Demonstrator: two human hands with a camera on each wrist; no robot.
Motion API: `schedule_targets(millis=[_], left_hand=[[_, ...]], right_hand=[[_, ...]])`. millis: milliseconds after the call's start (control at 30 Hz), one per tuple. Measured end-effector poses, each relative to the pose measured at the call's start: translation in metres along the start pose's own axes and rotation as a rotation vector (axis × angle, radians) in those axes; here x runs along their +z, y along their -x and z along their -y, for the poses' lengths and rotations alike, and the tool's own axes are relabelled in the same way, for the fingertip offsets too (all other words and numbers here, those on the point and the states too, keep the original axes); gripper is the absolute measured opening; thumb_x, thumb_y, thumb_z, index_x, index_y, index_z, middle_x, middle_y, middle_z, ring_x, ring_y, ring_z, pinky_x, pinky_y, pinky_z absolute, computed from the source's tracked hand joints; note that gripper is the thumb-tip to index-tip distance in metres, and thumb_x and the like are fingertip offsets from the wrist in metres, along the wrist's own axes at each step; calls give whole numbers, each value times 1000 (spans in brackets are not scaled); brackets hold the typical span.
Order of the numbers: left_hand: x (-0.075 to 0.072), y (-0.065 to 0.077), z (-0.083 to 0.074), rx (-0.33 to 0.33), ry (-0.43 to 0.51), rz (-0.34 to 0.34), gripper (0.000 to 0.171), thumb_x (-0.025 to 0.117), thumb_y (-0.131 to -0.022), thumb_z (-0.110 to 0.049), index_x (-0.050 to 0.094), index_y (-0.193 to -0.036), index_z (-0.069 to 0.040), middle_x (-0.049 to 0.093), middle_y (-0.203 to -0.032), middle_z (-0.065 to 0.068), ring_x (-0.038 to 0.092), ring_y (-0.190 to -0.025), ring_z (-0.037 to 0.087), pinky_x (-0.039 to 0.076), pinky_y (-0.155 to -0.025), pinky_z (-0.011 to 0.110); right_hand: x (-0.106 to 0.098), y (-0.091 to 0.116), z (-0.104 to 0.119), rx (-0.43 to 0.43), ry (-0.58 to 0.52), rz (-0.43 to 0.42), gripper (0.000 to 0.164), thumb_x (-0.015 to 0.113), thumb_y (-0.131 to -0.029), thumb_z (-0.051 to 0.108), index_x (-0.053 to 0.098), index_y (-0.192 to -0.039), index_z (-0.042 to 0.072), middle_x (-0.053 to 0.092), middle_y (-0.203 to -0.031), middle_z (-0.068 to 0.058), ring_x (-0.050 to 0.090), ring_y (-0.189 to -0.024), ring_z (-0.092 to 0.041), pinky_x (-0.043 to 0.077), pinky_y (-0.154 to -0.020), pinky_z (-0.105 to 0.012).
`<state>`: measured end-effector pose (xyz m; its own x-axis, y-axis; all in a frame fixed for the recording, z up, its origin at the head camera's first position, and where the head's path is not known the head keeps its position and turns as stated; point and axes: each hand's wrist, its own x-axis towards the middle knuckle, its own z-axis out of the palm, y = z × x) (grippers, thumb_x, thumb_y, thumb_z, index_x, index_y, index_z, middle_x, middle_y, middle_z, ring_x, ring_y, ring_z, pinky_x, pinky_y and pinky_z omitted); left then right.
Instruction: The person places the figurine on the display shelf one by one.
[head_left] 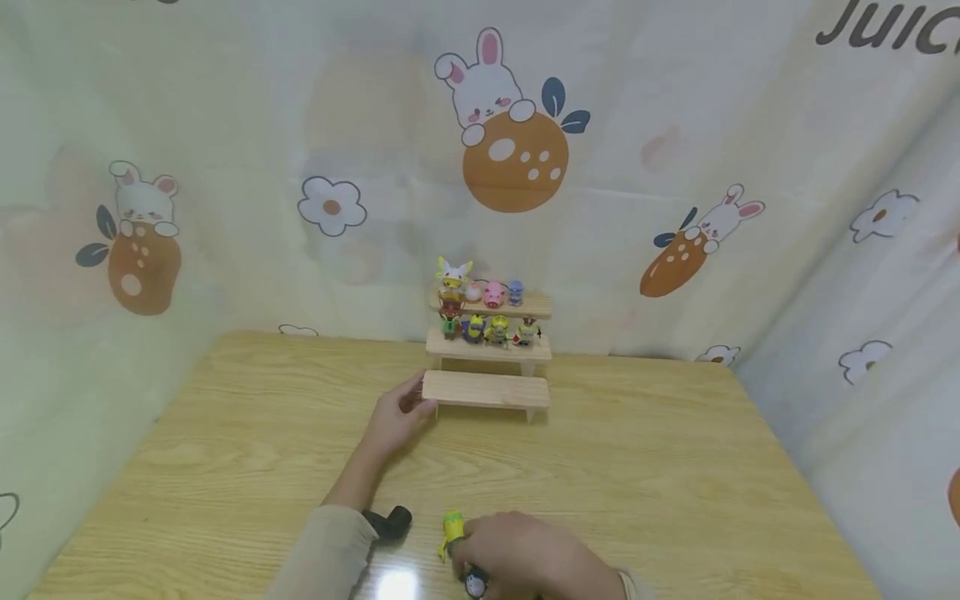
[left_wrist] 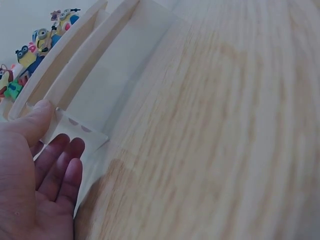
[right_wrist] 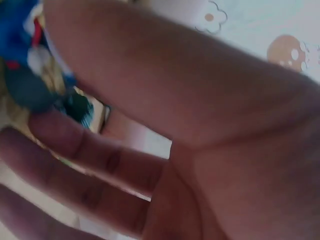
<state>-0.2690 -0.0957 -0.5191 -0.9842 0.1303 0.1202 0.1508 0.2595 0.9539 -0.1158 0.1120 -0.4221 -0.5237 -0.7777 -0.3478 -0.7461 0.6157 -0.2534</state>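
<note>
At the tiered wooden display stand (head_left: pixel 486 389), my left hand (head_left: pixel 395 421) grips the left end of the lowest step. In the left wrist view the thumb (left_wrist: pixel 37 122) lies against that step's end, while the other fingers are loosely bent beside the clear support (left_wrist: pixel 82 127). My right hand (head_left: pixel 517 550) is low over the near part of the table, its fingers around a small dark toy figure with a pale round face (head_left: pixel 475 582). A yellow toy figure (head_left: pixel 453 527) lies right at its fingertips. Blurred blue and dark green parts (right_wrist: pixel 30 85) show between thumb and fingers in the right wrist view.
Several small figures stand on the upper two steps, among them a pink pig (head_left: pixel 493 294) and yellow minion figures (head_left: pixel 498 331). A black angled piece (head_left: pixel 392 523) is beside the left sleeve. A printed curtain (head_left: pixel 247 167) surrounds the wooden table (head_left: pixel 637 467).
</note>
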Motion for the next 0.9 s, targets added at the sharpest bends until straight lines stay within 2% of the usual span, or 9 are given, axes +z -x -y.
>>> schedule_targets(millis=[167, 367, 533, 667, 900], left_hand=[[-2, 0, -2, 16, -1, 4, 65, 67, -88, -30, 41, -144, -12, 59, -130, 14, 60, -114, 28, 47, -103, 41], [-2, 0, -1, 49, -8, 12, 66, 67, -88, -31, 41, -144, -9, 59, -129, 18, 61, -112, 30, 47, -102, 43], [-1, 0, 1, 58, -20, 12, 66, 66, -88, -33, 40, -144, -10, 59, -129, 17, 61, -110, 28, 49, -100, 41], [-2, 0, 1, 41, -7, 15, 65, 66, -88, -32, 41, -144, -12, 59, -130, 16, 60, -112, 28, 48, -101, 42], [-1, -1, 0, 12, 7, 30, 64, 65, -89, -29, 39, -145, -12, 58, -131, 15, 58, -115, 28, 46, -103, 41]], right_hand=[[4, -3, 3, 6, -25, 6, 17, 76, -78, 26, 71, -94, 28, 57, -87, 16, 45, -70, 6, 43, -62, -11], [2, 0, 3, -18, -20, 33, 10, 73, -83, 22, 68, -88, 28, 54, -78, 20, 45, -66, 4, 42, -58, -11], [-2, 6, -2, 79, -68, 66, 22, 80, -75, 16, 68, -88, 29, 53, -82, 20, 46, -69, 4, 44, -62, -12], [-7, 6, -17, 136, -107, 83, 31, 85, -67, 14, 65, -86, 26, 49, -80, 18, 45, -69, 2, 43, -62, -13], [-9, 1, -60, 150, -212, 27, 29, 86, -69, 23, 64, -87, 24, 54, -80, 16, 48, -71, 1, 44, -63, -15]])
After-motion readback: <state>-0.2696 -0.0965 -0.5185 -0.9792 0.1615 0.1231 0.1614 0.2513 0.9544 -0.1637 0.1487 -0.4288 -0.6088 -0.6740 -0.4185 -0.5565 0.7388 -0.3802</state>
